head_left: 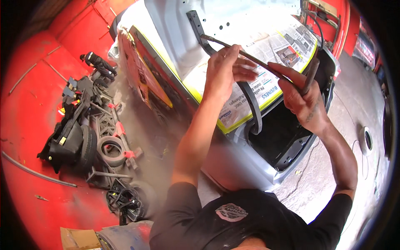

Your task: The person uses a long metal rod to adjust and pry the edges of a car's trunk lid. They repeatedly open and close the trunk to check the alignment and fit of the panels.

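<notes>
My right hand (302, 98) is closed round a dark L-shaped metal bar (266, 66) near its bend. The short leg sticks up past my fingers, while the long leg runs up and left. Its far tip lies against a dark curved hinge arm (255, 106) of the car's raised panel. My left hand (225, 71) is at the middle of the bar and touches it, fingers apart and loosely bent, in front of the hinge arm. Part of the hinge arm is hidden behind this hand.
Newspaper edged with yellow tape (239, 114) covers the rear glass area of the grey car (250, 162). Its rear compartment (275, 139) is exposed. Car parts and a tyre (111, 151) lie along the red wall (33, 125) at left. Another tyre (366, 141) is at right.
</notes>
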Motion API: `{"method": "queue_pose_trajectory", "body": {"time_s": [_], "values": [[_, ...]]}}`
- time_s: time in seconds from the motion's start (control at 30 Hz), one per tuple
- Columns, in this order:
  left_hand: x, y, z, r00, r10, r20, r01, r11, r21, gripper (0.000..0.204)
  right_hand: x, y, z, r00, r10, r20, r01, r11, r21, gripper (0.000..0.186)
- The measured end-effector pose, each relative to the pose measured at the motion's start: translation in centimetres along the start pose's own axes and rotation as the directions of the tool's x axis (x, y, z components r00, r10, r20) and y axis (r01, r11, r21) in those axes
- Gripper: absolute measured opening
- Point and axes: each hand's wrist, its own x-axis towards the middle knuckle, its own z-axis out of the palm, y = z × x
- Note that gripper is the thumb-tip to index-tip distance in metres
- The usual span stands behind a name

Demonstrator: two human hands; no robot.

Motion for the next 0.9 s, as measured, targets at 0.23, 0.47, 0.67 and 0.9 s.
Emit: {"method": "queue_pose_trajectory", "body": {"time_s": [0.23, 0.47, 0.67, 0.9], "values": [[-1.2, -0.9, 1.0, 1.000, -0.003, -0.014, 0.003, 1.000, -0.003, 0.048, 2.3, -2.5, -4.3, 0.859, -0.228, 0.458, 0.510, 0.456, -0.729, 0.059], [1.0, -1.7, 2.5, 0.995, 0.054, -0.080, -0.074, 0.960, -0.272, 0.026, 0.2, -2.5, -4.0, 0.701, -0.573, 0.424, 0.462, -0.087, -0.883, 0.065], [1.7, -2.2, 3.6, 0.999, 0.031, -0.022, -0.036, 0.954, -0.298, 0.022, -6.0, 3.7, -2.0, 0.979, 0.171, -0.111, -0.086, 0.841, 0.534, 0.053], [0.5, -1.7, 1.9, 0.998, 0.069, 0.000, -0.067, 0.973, -0.222, 0.027, -2.3, -0.9, 0.4, 0.998, 0.066, 0.015, -0.063, 0.823, 0.564, 0.056]]}}
